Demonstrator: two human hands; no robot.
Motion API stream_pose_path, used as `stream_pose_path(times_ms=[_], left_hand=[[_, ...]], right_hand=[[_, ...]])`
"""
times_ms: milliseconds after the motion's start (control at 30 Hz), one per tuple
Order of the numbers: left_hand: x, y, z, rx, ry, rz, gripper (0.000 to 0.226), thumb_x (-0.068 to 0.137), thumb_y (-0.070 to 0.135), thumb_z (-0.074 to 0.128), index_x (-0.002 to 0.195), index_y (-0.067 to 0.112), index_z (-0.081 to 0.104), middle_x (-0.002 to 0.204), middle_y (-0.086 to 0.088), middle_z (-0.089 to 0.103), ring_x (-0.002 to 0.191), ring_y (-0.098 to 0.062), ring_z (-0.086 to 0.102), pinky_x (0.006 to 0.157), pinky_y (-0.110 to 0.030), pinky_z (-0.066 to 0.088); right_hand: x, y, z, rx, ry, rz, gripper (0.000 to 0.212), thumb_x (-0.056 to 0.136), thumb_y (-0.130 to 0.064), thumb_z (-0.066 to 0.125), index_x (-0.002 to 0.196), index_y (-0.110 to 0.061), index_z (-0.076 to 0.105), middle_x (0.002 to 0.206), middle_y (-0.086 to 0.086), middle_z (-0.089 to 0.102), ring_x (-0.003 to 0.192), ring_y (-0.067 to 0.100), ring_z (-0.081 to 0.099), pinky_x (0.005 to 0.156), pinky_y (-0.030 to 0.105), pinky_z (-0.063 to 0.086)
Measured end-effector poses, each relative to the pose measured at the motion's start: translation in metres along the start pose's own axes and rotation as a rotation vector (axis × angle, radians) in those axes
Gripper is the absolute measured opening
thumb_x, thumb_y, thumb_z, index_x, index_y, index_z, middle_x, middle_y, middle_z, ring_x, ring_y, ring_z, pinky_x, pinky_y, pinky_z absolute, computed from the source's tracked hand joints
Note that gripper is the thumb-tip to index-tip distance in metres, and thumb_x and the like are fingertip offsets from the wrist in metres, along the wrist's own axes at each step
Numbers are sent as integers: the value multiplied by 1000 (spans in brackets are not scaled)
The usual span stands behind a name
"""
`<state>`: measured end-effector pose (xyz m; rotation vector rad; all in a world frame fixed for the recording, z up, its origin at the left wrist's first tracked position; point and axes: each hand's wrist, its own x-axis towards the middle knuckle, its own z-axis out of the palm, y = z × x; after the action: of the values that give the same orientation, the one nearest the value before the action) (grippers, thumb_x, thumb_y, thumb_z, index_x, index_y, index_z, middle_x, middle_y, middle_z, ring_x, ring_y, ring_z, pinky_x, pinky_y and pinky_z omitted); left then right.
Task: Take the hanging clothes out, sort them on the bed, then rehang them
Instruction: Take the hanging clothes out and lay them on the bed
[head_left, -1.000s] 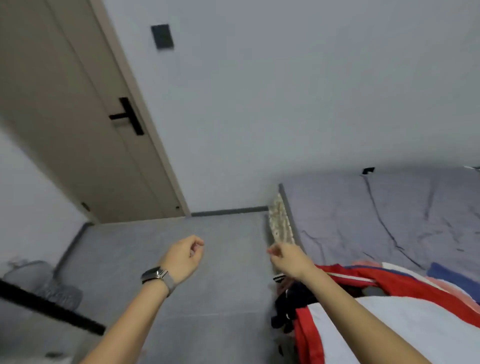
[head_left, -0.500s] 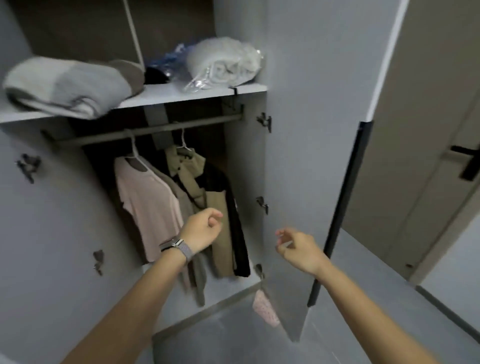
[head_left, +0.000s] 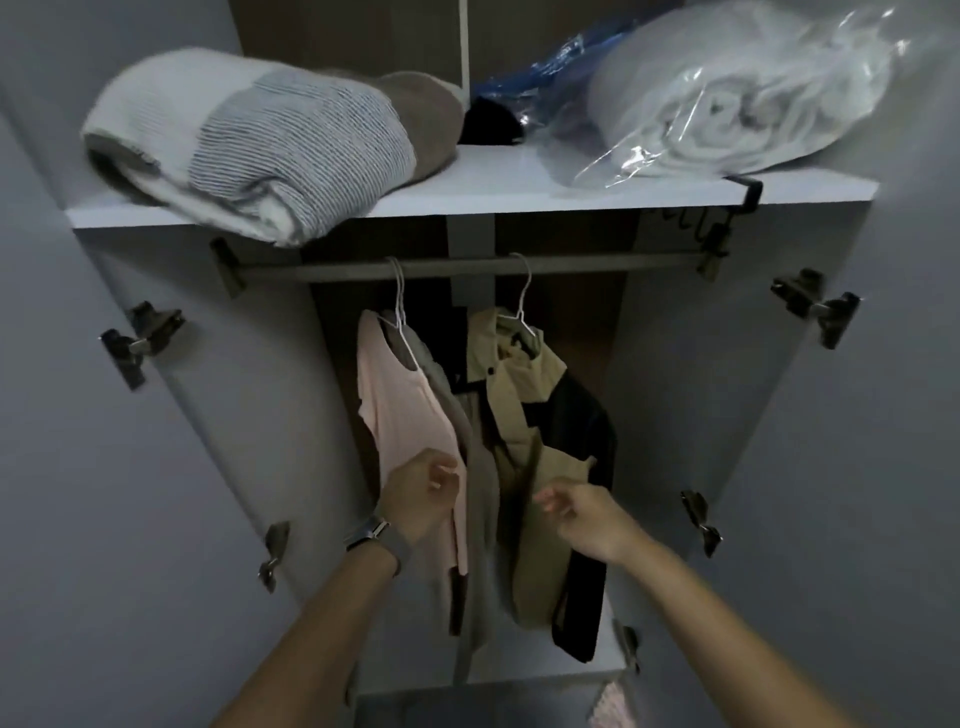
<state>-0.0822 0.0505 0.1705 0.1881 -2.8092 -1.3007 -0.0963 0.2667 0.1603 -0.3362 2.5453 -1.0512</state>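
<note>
Wardrobe open, rail (head_left: 467, 266) running left to right under the shelf (head_left: 467, 200). Two white wire hangers visible at mid-rail; garments hang long axis vertical: pink top (head_left: 410, 415), grey garment (head_left: 475, 467), tan-and-black jacket (head_left: 540, 441). Left hand (head_left: 421, 493) and right hand (head_left: 584, 517) raised before them, fingers loosely curled, holding nothing.

Both bare forearms reach forward and upward from the lower edge of the view; the left hand (head_left: 421, 493) is raised with its fingers loosely curled, gripping nothing, a watch strapped at its wrist; the right hand (head_left: 584, 514) sits just beside it at about the same height, fingers relaxed and slightly bent, pointing toward the left hand; the two hands are apart.
</note>
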Motion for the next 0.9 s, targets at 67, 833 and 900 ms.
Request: stream_pose_path(times_ms=[67, 833, 900], left_hand=[[31, 5, -2, -17, 34, -38, 13, 88, 14, 53, 98, 21, 58, 77, 9, 54, 76, -15, 55, 66, -21, 41], [110, -57, -95, -76, 292, -18, 33, 86, 4, 57, 102, 32, 57, 95, 9, 61, 83, -10, 60, 80, -24, 48], [126, -44, -91, 44, 332, 168, 39, 86, 8, 60, 122, 20, 54, 112, 7, 52, 98, -11, 55, 86, -24, 44]], right_hand=[[40, -8, -18, 5, -48, -12, 29, 92, -16, 52, 121, -16, 57, 97, -7, 60, 99, 9, 58, 82, 14, 45], [207, -90, -1, 389, 93, -86, 26, 89, -35, 58, 75, -15, 67, 74, 6, 68, 76, 22, 65, 67, 29, 49], [193, -72, -30, 308, 82, -121, 31, 87, -37, 61, 84, -8, 71, 83, 18, 70, 81, 31, 67, 71, 40, 54]])
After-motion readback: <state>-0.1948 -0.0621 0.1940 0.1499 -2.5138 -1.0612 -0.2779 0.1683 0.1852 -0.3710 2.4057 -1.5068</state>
